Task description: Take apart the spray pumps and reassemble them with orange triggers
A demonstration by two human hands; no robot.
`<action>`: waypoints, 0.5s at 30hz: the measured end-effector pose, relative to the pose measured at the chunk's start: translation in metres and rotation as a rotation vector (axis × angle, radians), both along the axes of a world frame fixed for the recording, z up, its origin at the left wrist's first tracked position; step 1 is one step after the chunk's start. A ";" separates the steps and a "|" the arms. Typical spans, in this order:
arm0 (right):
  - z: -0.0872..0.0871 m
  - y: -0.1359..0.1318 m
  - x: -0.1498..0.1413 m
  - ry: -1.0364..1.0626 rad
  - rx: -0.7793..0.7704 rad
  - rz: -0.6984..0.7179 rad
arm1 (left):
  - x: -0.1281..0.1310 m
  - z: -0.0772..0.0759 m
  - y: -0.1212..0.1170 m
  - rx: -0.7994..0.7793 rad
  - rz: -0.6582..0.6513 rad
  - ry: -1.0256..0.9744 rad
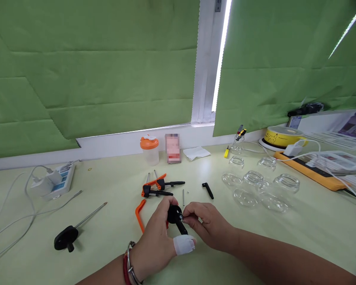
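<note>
My left hand (158, 241), with white tape round its thumb, is closed around a black plastic piece (174, 214) that has a round head and a straight arm. My right hand (206, 225) pinches at a small metal nut (180, 217) on the side of that piece; the fingertips partly hide it. Just beyond the hands lie a thin metal screw (183, 197), a tiny nut (188, 192) and a bent black plastic lever (208, 190). An orange curved part (140, 215) runs behind my left hand. Two orange-and-black assemblies (158, 192) with metal pins lie behind it.
At left are a black-handled screwdriver (67, 238), white cables and a power strip (63, 180). An orange-lidded cup (150, 150), a pink box (173, 148) and a paper (196, 152) stand or lie at the back. Several glass jars (253, 178) sit at right, near an orange-edged tray (308, 170).
</note>
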State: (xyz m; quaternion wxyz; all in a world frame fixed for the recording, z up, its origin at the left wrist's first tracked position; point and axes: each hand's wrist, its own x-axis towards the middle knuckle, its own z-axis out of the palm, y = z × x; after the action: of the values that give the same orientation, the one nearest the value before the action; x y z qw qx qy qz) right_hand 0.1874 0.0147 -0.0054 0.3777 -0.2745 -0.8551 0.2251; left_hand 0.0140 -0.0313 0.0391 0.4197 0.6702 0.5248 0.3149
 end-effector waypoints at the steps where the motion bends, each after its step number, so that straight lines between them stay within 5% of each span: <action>1: 0.000 0.000 0.000 -0.003 -0.005 0.003 | 0.000 -0.001 0.000 0.004 0.002 -0.003; 15: 0.002 -0.001 0.000 0.000 -0.035 0.001 | -0.001 -0.006 -0.003 0.195 0.017 0.100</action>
State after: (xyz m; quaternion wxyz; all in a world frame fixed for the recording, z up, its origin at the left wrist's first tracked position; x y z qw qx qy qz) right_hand 0.1874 0.0136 -0.0038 0.3729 -0.2804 -0.8512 0.2402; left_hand 0.0132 -0.0346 0.0333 0.3231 0.7184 0.5177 0.3340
